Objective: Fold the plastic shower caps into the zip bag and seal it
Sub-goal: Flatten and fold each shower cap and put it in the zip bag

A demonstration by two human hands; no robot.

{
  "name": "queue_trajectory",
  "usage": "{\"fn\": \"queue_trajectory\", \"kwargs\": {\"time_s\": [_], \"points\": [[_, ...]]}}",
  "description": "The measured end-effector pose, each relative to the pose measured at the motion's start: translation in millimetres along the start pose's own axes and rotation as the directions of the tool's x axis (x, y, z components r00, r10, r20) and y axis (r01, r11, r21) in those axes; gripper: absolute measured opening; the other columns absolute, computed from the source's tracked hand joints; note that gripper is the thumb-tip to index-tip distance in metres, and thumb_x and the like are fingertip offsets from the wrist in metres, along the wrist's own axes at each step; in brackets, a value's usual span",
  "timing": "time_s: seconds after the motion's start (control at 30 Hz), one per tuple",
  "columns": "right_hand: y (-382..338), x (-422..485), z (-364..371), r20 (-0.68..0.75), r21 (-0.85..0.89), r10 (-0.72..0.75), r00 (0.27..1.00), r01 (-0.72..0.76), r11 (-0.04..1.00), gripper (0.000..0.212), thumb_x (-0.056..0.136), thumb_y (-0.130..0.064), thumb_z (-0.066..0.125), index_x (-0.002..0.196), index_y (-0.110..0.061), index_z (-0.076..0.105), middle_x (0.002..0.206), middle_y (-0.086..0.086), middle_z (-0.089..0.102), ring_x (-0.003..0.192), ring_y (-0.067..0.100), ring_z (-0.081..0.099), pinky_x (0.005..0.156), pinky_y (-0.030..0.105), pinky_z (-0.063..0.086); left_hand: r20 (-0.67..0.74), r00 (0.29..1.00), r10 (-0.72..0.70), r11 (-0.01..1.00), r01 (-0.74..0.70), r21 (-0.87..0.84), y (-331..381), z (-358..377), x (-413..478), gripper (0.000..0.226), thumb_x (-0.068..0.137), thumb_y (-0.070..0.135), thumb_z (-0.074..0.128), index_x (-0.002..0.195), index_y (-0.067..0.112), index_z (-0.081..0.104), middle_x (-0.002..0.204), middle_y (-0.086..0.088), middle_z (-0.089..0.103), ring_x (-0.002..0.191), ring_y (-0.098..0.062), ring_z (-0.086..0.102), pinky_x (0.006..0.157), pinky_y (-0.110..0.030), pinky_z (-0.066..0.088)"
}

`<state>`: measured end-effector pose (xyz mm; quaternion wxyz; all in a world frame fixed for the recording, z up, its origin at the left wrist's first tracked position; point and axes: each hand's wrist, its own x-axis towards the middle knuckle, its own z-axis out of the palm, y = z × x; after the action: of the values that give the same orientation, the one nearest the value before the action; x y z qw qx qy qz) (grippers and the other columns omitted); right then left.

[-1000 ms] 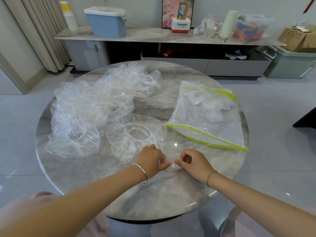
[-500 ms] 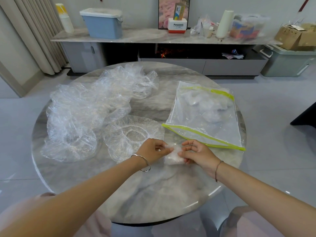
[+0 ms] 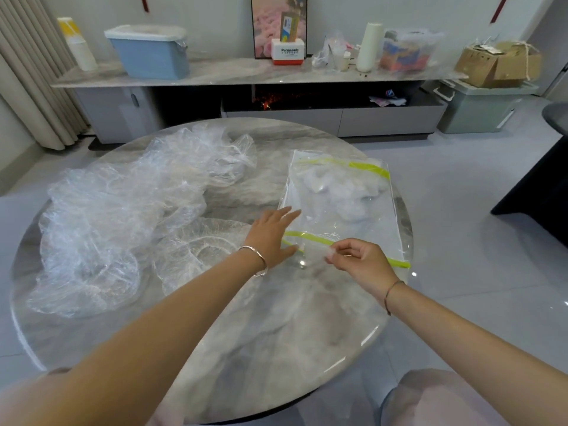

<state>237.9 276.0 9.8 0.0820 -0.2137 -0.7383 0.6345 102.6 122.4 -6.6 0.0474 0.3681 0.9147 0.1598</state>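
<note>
Right hand pinches folded cap (crinkly, clear).

Marble table: shower caps, zip bag

on the long sideboard stand a blue lidded bin, a panasonic box and a white roll.

Living room, soft even light, low console along the far white wall.
Console: marble-look top, grey doors, dark open recess at its middle. Blue lidded bin on its left part; framed picture behind its centre. Beige curtain left of it. Grey-green tub on the floor just right of it, cardboard box on top. Glossy pale tiled floor and round marble table in front of it.
</note>
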Motion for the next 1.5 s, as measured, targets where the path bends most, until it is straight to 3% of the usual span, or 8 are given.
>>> {"fn": "queue_trajectory", "kwargs": {"time_s": [0.17, 0.3, 0.53, 0.7, 0.87, 1.1, 1.27, 1.5], "points": [[5.4, 2.3, -5.2, -0.032, -0.086, -0.124, 0.992, 0.12, 0.989, 0.006, 0.083, -0.006, 0.068, 0.083, -0.012, 0.067, 0.085, 0.003, 0.068, 0.075, 0.007, 0.063, 0.067, 0.01, 0.047, 0.028, 0.999, 0.03, 0.983, -0.035, 0.181, 13.2, -0.1, 30.4, 0.047, 0.098, 0.036, 0.043, 0.144, 0.035, 0.032, 0.155, 0.008, 0.023, 0.14, -0.019, 0.022, 0.108, -0.033, 0.026], [5.4, 3.8, -7.7, 0.005, -0.283, -0.3, 0.954, 0.289, 0.914, 0.018, 0.088, -0.009, 0.062, 0.103, -0.018, 0.066, 0.104, -0.005, 0.067, 0.097, 0.01, 0.063, 0.089, 0.017, 0.048, -0.118, 0.992, 0.043, 0.993, -0.029, 0.11, 29.5, -17.9, 39.0, 0.037, 0.101, 0.032, 0.037, 0.136, 0.029, 0.047, 0.148, 0.007, 0.038, 0.138, -0.019, 0.028, 0.103, -0.032, 0.032], [-2.9, 26.1, -14.6, 0.152, -0.756, -0.223, 0.963, 0.259, 0.601, 0.049, 0.1, -0.027, 0.039, 0.145, -0.009, 0.03, 0.153, 0.004, 0.027, 0.141, 0.018, 0.024, 0.11, 0.022, 0.015, -0.406, 0.887, 0.221, 0.973, -0.174, 0.149, 71.2, -56.9, 14.6, 0.059, 0.088, 0.044, 0.019, 0.089, 0.016, 0.072, 0.079, -0.004, 0.069, 0.086, -0.029, 0.061, 0.055, -0.029, 0.039], [-0.7, 43.8, -20.7, 0.113, -0.955, -0.1, 0.989, 0.136, 0.263, 0.045, 0.102, -0.037, 0.022, 0.144, -0.02, 0.031, 0.155, -0.006, 0.021, 0.142, 0.022, 0.013, 0.109, 0.032, 0.012, -0.291, 0.951, 0.102, 0.975, -0.038, 0.217, 89.7, -76.6, 0.4, 0.041, 0.102, 0.036, 0.024, 0.111, 0.025, 0.062, 0.102, 0.002, 0.064, 0.104, -0.02, 0.05, 0.066, -0.029, 0.032], [5.0, 55.7, -29.0, 0.079, -0.955, 0.026, 0.997, 0.068, 0.288, 0.046, 0.102, -0.041, 0.018, 0.146, -0.032, 0.023, 0.158, -0.011, 0.004, 0.145, 0.026, -0.009, 0.116, 0.04, -0.004, -0.329, 0.94, 0.087, 0.976, -0.014, 0.219, 90.2, -82.7, -6.5, 0.037, 0.103, 0.035, 0.026, 0.12, 0.029, 0.057, 0.104, 0.002, 0.064, 0.102, -0.02, 0.051, 0.067, -0.028, 0.034], [4.7, 51.7, -10.7, 0.217, -0.924, 0.03, 0.976, 0.195, 0.328, 0.047, 0.102, -0.04, 0.023, 0.148, -0.03, 0.022, 0.159, -0.002, 0.005, 0.144, 0.028, 0.009, 0.116, 0.037, 0.013, -0.098, 0.993, -0.072, 0.971, 0.092, 0.22, 55.6, -35.6, 22.9, 0.042, 0.103, 0.035, 0.024, 0.144, 0.037, 0.03, 0.123, -0.003, 0.057, 0.114, -0.024, 0.048, 0.073, -0.033, 0.038], [17.0, 31.9, 2.9, 0.403, -0.856, 0.101, 0.909, 0.336, 0.394, 0.05, 0.103, -0.035, 0.025, 0.15, -0.02, 0.016, 0.159, 0.004, 0.003, 0.145, 0.019, 0.007, 0.116, 0.032, 0.012, 0.197, 0.968, -0.156, 0.963, 0.104, 0.249, 24.1, -7.9, 16.2, 0.073, 0.094, 0.055, 0.037, 0.149, 0.031, -0.004, 0.159, -0.003, 0.005, 0.142, -0.027, 0.016, 0.112, -0.041, 0.022], [27.6, 21.6, 23.9, 0.526, -0.777, 0.034, 0.85, 0.463, 0.427, 0.049, 0.101, -0.033, 0.035, 0.148, -0.019, 0.026, 0.157, 0.001, 0.018, 0.143, 0.014, 0.018, 0.113, 0.021, 0.011, 0.3, 0.906, -0.3, 0.909, 0.175, 0.378, -31.9, -15.9, -67.4, 0.1, 0.082, 0.075, 0.036, 0.147, 0.022, -0.019, 0.156, -0.001, -0.02, 0.145, -0.025, -0.011, 0.117, -0.048, -0.003]]}}
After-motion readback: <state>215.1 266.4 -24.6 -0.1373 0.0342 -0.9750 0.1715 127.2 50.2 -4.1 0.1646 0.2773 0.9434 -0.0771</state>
